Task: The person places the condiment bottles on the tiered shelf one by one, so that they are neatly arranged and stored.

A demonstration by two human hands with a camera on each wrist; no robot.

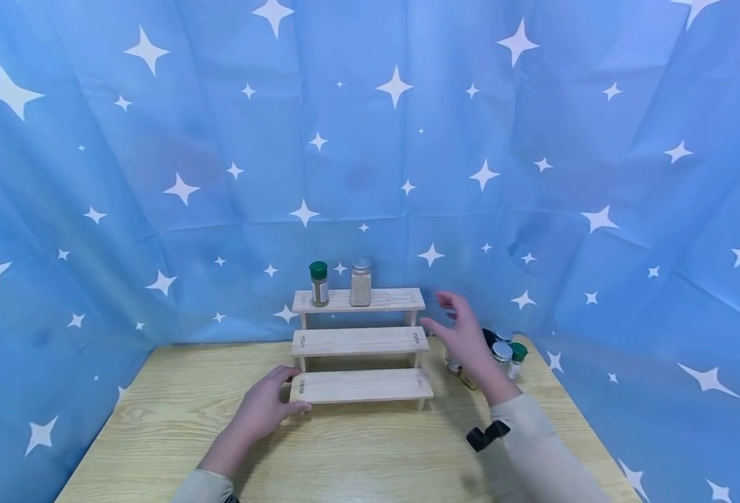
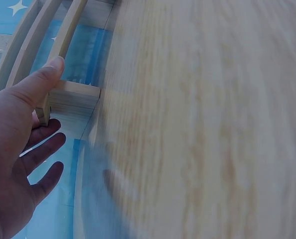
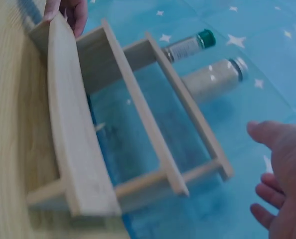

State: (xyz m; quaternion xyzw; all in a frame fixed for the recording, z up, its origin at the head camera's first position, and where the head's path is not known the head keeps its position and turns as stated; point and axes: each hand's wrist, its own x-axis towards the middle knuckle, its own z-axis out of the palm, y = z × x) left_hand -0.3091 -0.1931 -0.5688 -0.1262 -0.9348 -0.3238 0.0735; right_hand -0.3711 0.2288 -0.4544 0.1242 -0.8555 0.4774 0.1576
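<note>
My left hand [image 1: 265, 406] grips the left end of the bottom step of a three-tier wooden shelf [image 1: 363, 386]. In the left wrist view the thumb [image 2: 52, 67] lies over the step's edge and the fingers curl beyond it. My right hand [image 1: 467, 339] is in the air beside the right end of the top tier, holding nothing, thumb and fingers apart. On that top tier stand a green-capped spice jar [image 1: 319, 285] at the left and a square glass jar [image 1: 360, 286] with a silver lid and pale contents. Both lower tiers are bare.
Several more spice jars [image 1: 502, 353] cluster at the table's right side, partly hidden behind my right hand and forearm. The wooden table [image 1: 187, 398] meets a blue star-patterned curtain [image 1: 370, 154] behind the shelf and at both sides.
</note>
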